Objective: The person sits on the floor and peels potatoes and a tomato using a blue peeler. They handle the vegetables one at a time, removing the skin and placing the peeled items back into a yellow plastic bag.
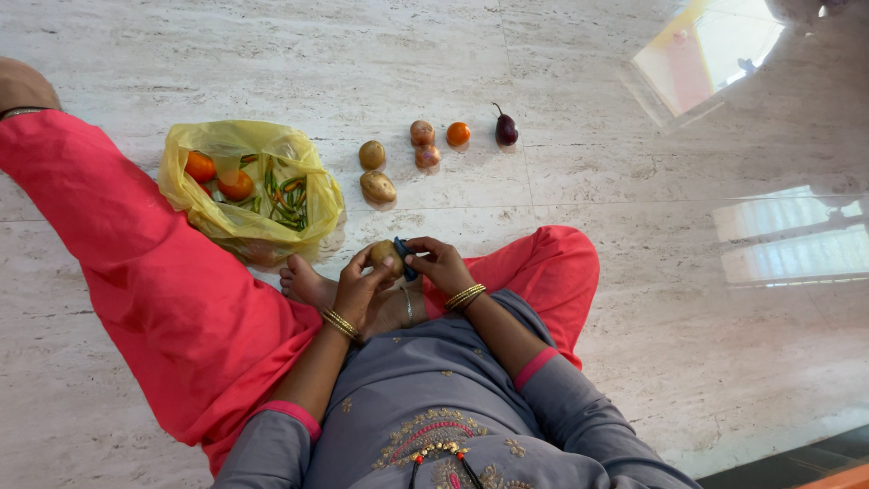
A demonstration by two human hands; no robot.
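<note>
I sit on a pale marble floor with red trousers and a grey tunic. My left hand grips a brown potato in front of my lap. My right hand holds a small dark blue peeler pressed against the potato's right side. Both wrists carry gold bangles. A bare foot lies just left of my left hand.
A yellow plastic bag with tomatoes and green chillies lies open at the left. Ahead on the floor sit two potatoes, two onions, an orange tomato and a dark purple brinjal.
</note>
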